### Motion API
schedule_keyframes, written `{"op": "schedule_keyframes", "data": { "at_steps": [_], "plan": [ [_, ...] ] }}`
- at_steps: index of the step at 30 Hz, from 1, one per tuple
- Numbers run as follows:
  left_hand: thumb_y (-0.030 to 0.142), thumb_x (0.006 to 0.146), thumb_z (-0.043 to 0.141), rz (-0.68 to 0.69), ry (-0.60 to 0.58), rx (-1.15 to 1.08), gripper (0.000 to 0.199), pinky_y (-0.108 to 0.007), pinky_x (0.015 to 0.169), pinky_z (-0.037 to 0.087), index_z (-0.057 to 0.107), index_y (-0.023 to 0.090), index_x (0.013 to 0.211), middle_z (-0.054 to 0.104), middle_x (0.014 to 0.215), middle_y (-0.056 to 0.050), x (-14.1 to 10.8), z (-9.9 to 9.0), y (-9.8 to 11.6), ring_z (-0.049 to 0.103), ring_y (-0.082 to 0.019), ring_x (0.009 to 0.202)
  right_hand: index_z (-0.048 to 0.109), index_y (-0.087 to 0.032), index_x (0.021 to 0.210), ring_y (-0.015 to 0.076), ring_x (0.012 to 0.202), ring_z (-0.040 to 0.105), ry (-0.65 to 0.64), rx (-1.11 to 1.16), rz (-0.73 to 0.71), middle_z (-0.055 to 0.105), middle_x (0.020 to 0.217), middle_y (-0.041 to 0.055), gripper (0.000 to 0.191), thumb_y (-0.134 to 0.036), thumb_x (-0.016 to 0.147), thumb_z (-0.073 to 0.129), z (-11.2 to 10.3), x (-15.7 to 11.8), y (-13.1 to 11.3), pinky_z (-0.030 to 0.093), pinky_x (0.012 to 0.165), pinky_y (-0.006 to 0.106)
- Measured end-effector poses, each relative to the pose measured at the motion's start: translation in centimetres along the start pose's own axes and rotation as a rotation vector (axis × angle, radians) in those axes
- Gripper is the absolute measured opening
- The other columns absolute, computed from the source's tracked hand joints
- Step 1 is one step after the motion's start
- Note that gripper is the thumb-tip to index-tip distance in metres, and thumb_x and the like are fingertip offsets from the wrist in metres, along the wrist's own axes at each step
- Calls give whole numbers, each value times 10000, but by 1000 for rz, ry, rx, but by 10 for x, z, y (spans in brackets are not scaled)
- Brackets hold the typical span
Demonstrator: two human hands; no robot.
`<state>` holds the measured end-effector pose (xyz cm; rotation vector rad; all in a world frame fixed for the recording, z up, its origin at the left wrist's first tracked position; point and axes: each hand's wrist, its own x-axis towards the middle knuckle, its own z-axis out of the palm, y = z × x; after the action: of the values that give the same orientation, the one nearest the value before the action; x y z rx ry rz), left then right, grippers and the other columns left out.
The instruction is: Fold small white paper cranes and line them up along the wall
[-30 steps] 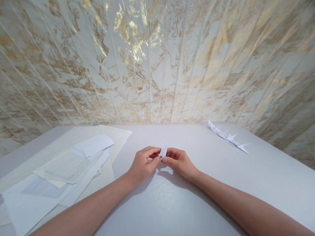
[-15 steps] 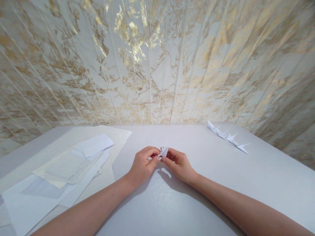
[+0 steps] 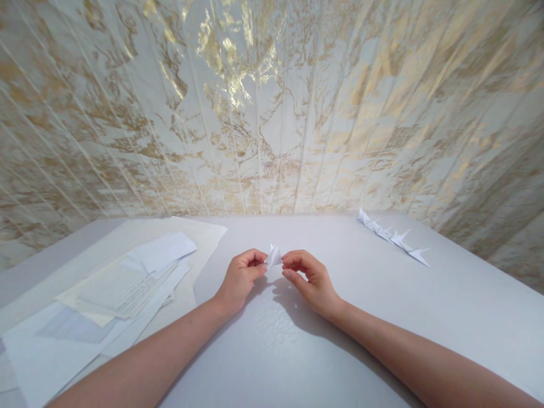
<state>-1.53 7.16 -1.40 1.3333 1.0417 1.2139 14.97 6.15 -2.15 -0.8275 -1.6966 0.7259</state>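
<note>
Folded paper piece: a small white folded paper piece is held up over the middle of the counter, between the 2 hands, with its pointed flap turned upward.
Left hand: the paper's left side is pinched between the thumb and fingers of the left hand, which is nearly closed.
Right hand: the thumb and fingers of the right hand are curled with a small gap left between them; the fingertips are placed at the paper's right edge, and whether it is gripped there cannot be told.
Pointed paper figures: a slanting row of white pointed paper figures is set out at the far right, well apart from the hands.
Loose sheets: overlapping sheets, some covered with lines of writing, are spread at the left.
Backdrop: the counter's far edge is met by a pleated gold-and-white curtain.
</note>
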Motion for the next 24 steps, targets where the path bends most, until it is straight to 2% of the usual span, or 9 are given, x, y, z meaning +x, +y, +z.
{"op": "schedule_keyframes", "data": {
  "at_steps": [4, 10, 17, 24],
  "plan": [
    [215, 662, 564, 66, -26, 147, 65, -227, 563, 368, 591, 157, 653, 575, 619, 17, -4, 2, 5, 493, -117, 586, 559, -191, 784, 139, 657, 535, 37, -62, 26, 561, 743, 28, 112, -286, 749, 607, 3, 0, -2, 465, 630, 283],
    [189, 679, 543, 279, -66, 334, 82, -246, 679, 404, 559, 165, 602, 586, 706, -7, -9, 5, 11, 534, -140, 694, 535, -189, 732, 133, 641, 523, 37, 0, 129, 540, 712, 14, 169, -330, 717, 626, 6, 1, -3, 461, 607, 271],
    [201, 669, 529, 247, -119, 291, 90, -258, 699, 404, 535, 166, 586, 583, 734, -17, -9, 4, 11, 532, -148, 708, 547, -186, 700, 135, 636, 527, -10, 192, 275, 563, 684, -1, 231, -362, 652, 688, 3, 3, 2, 442, 606, 283],
    [209, 656, 560, 169, -150, 171, 76, -256, 673, 409, 548, 162, 598, 584, 740, -19, -9, 3, 11, 523, -149, 705, 555, -190, 707, 144, 644, 530, -59, 291, 300, 584, 690, 6, 254, -393, 647, 695, 2, 3, 0, 436, 637, 317]
  ]
}}
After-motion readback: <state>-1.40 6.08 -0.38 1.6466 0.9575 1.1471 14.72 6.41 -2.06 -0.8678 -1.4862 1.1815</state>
